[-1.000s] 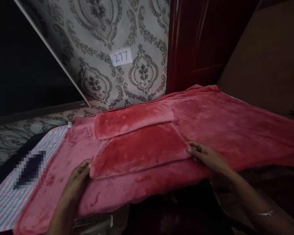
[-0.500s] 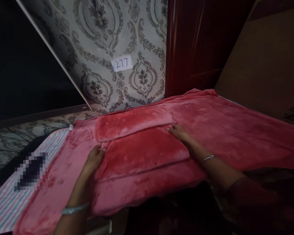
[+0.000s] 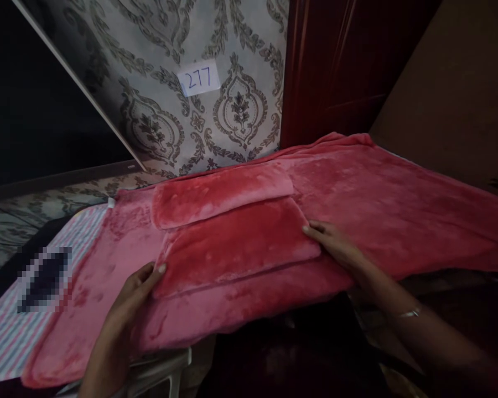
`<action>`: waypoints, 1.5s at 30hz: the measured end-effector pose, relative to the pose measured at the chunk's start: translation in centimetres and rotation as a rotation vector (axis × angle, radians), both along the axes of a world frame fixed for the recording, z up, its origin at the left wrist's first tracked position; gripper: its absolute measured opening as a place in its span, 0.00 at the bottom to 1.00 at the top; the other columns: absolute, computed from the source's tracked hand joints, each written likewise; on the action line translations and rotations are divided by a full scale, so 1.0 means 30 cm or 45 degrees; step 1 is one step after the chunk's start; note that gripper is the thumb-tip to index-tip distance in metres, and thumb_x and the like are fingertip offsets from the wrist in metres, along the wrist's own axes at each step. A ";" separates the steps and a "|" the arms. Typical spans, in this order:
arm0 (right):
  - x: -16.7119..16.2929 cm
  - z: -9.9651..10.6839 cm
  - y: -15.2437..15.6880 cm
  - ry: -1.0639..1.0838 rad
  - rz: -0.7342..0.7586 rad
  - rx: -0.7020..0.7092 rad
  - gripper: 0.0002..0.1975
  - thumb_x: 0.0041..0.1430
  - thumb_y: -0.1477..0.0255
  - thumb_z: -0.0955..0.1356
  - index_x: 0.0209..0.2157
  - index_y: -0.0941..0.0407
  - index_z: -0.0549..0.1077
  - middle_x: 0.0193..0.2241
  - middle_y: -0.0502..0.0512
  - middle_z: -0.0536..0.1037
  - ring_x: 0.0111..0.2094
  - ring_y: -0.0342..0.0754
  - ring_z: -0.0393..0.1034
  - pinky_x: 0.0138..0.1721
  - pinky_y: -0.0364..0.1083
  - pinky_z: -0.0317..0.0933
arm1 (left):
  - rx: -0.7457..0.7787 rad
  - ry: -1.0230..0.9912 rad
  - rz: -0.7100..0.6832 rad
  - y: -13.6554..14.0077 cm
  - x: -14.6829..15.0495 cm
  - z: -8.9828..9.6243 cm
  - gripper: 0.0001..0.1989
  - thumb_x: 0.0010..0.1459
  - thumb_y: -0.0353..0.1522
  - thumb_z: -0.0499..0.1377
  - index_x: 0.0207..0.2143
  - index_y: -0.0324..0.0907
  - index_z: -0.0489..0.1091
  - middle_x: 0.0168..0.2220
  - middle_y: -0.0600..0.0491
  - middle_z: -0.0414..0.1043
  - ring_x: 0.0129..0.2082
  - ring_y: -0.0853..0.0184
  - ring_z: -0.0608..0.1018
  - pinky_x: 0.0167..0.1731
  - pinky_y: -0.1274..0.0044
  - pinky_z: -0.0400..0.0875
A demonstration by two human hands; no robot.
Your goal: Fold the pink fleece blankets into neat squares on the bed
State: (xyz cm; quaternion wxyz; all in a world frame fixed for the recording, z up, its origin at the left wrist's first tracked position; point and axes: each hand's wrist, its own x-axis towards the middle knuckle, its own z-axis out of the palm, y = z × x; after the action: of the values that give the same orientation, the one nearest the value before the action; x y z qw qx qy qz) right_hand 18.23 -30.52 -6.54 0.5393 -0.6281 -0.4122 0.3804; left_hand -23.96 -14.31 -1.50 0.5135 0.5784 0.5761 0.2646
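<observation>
A red plush cloth [image 3: 236, 243] lies folded in a flat panel in front of me, with a longer rolled or folded strip [image 3: 224, 194] of the same plush along its far side. Whether the two are one piece I cannot tell. My left hand [image 3: 136, 287] pinches the panel's left edge, thumb on top. At the right edge, my right hand [image 3: 336, 243] grips it near the corner, thumb uppermost. Beneath everything spreads a pinkish-red plush blanket [image 3: 398, 210]. The fingers under the edges are partly hidden.
Left of the blanket is a striped cloth [image 3: 8, 342] with a blurred dark object on it. A large dark screen [image 3: 45, 99] stands behind, beside a patterned wall [image 3: 240, 110] with a paper marked 277 [image 3: 199, 77]. A cardboard box [image 3: 452, 94] is at right.
Both hands have slid nearer to me along the panel's side edges, the right one also further right. The camera view has tilted down slightly. The far strip lies as before.
</observation>
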 end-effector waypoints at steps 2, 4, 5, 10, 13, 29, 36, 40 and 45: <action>-0.023 0.016 -0.075 0.047 0.099 -0.026 0.25 0.50 0.46 0.73 0.35 0.54 0.78 0.32 0.54 0.79 0.36 0.54 0.74 0.37 0.49 0.68 | 0.029 0.090 0.020 -0.014 -0.018 -0.006 0.34 0.33 0.58 0.72 0.32 0.40 0.78 0.31 0.50 0.79 0.32 0.59 0.77 0.32 0.74 0.72; -0.032 0.022 -0.120 0.046 0.149 -0.052 0.25 0.48 0.47 0.74 0.36 0.54 0.77 0.27 0.51 0.77 0.30 0.49 0.71 0.31 0.46 0.65 | 0.100 0.146 0.045 -0.032 -0.025 -0.016 0.33 0.32 0.58 0.72 0.32 0.40 0.78 0.32 0.49 0.79 0.34 0.58 0.77 0.32 0.75 0.71; -0.031 0.020 -0.132 0.042 0.160 -0.070 0.26 0.48 0.46 0.74 0.36 0.54 0.77 0.23 0.49 0.74 0.25 0.46 0.67 0.27 0.44 0.62 | 0.114 0.128 0.047 -0.042 -0.026 -0.022 0.33 0.33 0.57 0.72 0.33 0.41 0.78 0.33 0.49 0.79 0.36 0.57 0.77 0.33 0.74 0.71; -0.005 -0.007 -0.130 0.137 0.142 -0.096 0.28 0.54 0.41 0.68 0.27 0.54 0.69 0.15 0.46 0.65 0.17 0.40 0.55 0.20 0.42 0.50 | 0.229 -0.005 0.069 -0.095 -0.028 -0.061 0.29 0.38 0.52 0.72 0.37 0.43 0.77 0.35 0.51 0.78 0.39 0.57 0.77 0.39 0.73 0.72; 0.002 -0.014 -0.119 0.160 0.186 -0.118 0.27 0.51 0.43 0.71 0.28 0.54 0.69 0.16 0.46 0.67 0.17 0.40 0.57 0.21 0.42 0.51 | 0.456 0.172 0.063 -0.109 -0.030 -0.076 0.25 0.37 0.52 0.72 0.30 0.43 0.75 0.35 0.51 0.76 0.40 0.56 0.75 0.44 0.72 0.70; 0.028 -0.011 -0.157 -0.100 0.059 -0.068 0.25 0.53 0.44 0.70 0.28 0.53 0.68 0.16 0.44 0.61 0.18 0.40 0.53 0.20 0.42 0.47 | 0.371 -0.096 -0.066 -0.102 -0.084 -0.087 0.25 0.45 0.48 0.72 0.43 0.44 0.80 0.52 0.47 0.78 0.59 0.52 0.72 0.58 0.70 0.66; -0.002 -0.001 -0.137 0.019 0.147 -0.120 0.29 0.48 0.40 0.72 0.31 0.52 0.67 0.17 0.45 0.66 0.17 0.42 0.58 0.20 0.43 0.55 | 0.253 -0.275 -0.023 -0.097 -0.092 -0.099 0.24 0.45 0.47 0.72 0.41 0.42 0.80 0.44 0.48 0.80 0.48 0.53 0.78 0.52 0.67 0.70; -0.002 0.008 -0.138 -0.171 -0.031 -0.088 0.31 0.45 0.36 0.71 0.22 0.51 0.66 0.17 0.50 0.67 0.19 0.45 0.61 0.21 0.45 0.58 | 0.306 -0.335 0.094 -0.097 -0.091 -0.094 0.23 0.45 0.49 0.70 0.38 0.43 0.79 0.39 0.50 0.80 0.43 0.56 0.78 0.47 0.69 0.71; 0.036 -0.025 -0.170 -0.153 -0.048 -0.220 0.29 0.40 0.39 0.74 0.21 0.50 0.68 0.17 0.52 0.68 0.18 0.47 0.61 0.18 0.47 0.60 | 0.414 0.035 -0.171 -0.113 -0.122 -0.058 0.18 0.46 0.47 0.70 0.27 0.42 0.77 0.36 0.49 0.76 0.41 0.59 0.75 0.46 0.73 0.68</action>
State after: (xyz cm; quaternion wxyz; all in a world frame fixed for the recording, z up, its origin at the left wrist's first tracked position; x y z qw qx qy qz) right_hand 19.30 -35.62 -7.28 0.4644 -0.7015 -0.3977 0.3661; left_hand -27.61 -17.71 -3.25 0.4218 0.6946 0.4926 0.3113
